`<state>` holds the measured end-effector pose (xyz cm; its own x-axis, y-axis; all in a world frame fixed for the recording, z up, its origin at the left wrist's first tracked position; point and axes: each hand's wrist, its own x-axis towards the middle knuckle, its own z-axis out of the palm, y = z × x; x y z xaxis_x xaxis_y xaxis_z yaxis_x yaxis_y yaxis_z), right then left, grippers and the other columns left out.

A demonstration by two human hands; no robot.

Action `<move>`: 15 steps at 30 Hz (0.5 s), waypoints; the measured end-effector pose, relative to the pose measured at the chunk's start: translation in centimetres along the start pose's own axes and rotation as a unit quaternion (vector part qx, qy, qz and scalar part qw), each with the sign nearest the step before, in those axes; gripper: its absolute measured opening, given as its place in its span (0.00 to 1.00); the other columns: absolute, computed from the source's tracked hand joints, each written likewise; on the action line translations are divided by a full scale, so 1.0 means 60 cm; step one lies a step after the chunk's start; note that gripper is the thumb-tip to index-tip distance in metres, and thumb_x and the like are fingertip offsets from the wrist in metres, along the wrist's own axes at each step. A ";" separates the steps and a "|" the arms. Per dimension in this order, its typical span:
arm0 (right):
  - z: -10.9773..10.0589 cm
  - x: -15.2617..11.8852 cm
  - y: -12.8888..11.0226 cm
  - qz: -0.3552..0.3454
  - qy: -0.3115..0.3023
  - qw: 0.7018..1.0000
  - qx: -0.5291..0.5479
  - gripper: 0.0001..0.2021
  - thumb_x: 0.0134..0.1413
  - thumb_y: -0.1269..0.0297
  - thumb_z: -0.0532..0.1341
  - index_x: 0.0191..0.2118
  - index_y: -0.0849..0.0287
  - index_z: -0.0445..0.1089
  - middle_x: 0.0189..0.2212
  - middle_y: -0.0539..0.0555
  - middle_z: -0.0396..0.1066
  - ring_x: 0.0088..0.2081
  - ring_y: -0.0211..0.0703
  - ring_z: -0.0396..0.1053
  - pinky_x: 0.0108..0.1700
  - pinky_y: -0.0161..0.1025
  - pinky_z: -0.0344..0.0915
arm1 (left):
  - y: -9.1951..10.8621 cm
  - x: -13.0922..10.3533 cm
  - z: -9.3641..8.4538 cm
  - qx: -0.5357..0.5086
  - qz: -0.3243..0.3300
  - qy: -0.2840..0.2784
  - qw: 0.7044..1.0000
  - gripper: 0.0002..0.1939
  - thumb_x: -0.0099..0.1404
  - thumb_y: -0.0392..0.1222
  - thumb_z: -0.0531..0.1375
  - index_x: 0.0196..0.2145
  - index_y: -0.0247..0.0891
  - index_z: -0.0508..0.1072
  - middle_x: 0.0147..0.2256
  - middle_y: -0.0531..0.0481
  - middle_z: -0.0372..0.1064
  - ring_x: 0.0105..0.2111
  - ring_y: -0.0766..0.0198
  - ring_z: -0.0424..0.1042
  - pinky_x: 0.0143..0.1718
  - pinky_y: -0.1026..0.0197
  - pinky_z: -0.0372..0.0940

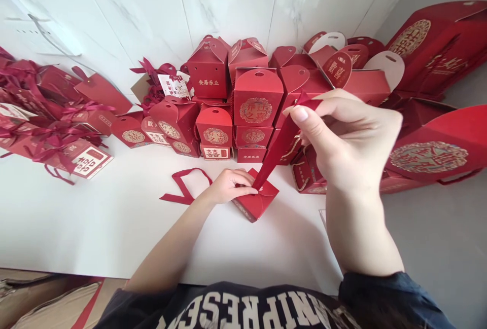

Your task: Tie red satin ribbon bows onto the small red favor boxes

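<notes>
A small red gift box (255, 210) with folded top flaps sits on the white table. My left hand (233, 186) grips its top, fingers and thumb closed at the spot where a dark red ribbon (276, 154) comes out. From there the ribbon runs taut up to my right hand (342, 139), which pinches its upper end between thumb and fingers, high above the box. The ribbon's other part (186, 189) lies in a loose loop on the table to the left of my left hand.
Stacked red boxes (258, 101) with gold print line the tiled wall behind. Ribbon-tied boxes (72, 151) are heaped at the left. Larger red boxes (429, 159) stand at the right, near my right forearm. Beige material (45, 301) shows below the table's front edge.
</notes>
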<state>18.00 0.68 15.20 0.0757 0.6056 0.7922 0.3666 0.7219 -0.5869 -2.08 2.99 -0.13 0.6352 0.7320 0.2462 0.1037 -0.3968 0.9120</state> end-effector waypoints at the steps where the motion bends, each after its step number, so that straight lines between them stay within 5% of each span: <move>1: -0.001 0.000 -0.007 0.000 -0.001 1.000 -0.007 0.13 0.59 0.60 0.65 0.24 0.53 0.70 0.23 0.50 0.68 0.30 0.43 0.70 0.29 0.42 0.66 | -0.004 0.000 0.002 -0.006 0.006 0.004 1.000 0.09 0.60 0.45 0.67 0.31 0.37 0.82 0.34 0.42 0.79 0.37 0.57 0.76 0.40 0.57 0.70; 7: 0.000 0.005 -0.034 0.015 -0.021 0.999 -0.026 0.13 0.57 0.63 0.66 0.22 0.53 0.70 0.24 0.49 0.69 0.31 0.43 0.72 0.30 0.41 0.68 | 0.008 0.002 0.004 0.080 0.050 0.019 0.995 0.09 0.61 0.46 0.66 0.29 0.39 0.82 0.31 0.45 0.79 0.34 0.59 0.74 0.42 0.55 0.67; 10: -0.001 0.014 -0.038 0.041 -0.067 0.995 0.055 0.08 0.59 0.64 0.64 0.29 0.52 0.76 0.26 0.50 0.71 0.30 0.42 0.72 0.27 0.38 0.69 | 0.028 0.000 -0.005 0.158 0.050 0.015 0.986 0.07 0.63 0.44 0.65 0.30 0.42 0.82 0.32 0.48 0.80 0.37 0.59 0.72 0.47 0.54 0.64; 12: 0.000 0.015 -0.030 0.056 -0.128 0.976 0.167 0.08 0.61 0.63 0.62 0.44 0.49 0.76 0.40 0.51 0.75 0.37 0.43 0.74 0.29 0.38 0.73 | 0.034 -0.002 -0.014 0.149 0.031 0.010 0.988 0.07 0.64 0.43 0.64 0.33 0.42 0.82 0.34 0.48 0.80 0.39 0.59 0.72 0.51 0.53 0.62; 15: 0.011 -0.011 0.014 0.089 -0.203 0.943 0.248 0.21 0.62 0.61 0.60 0.60 0.45 0.63 0.61 0.51 0.63 0.52 0.45 0.70 0.46 0.42 0.74 | 0.030 -0.006 -0.029 0.105 0.000 -0.007 0.994 0.09 0.65 0.44 0.62 0.35 0.40 0.82 0.36 0.48 0.79 0.41 0.60 0.71 0.59 0.52 0.56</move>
<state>17.66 1.13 14.08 -0.3025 0.7373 0.6041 -0.1054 0.6040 -0.7900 -3.47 2.95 2.01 0.6462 0.7242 0.2407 0.2605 -0.5058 0.8224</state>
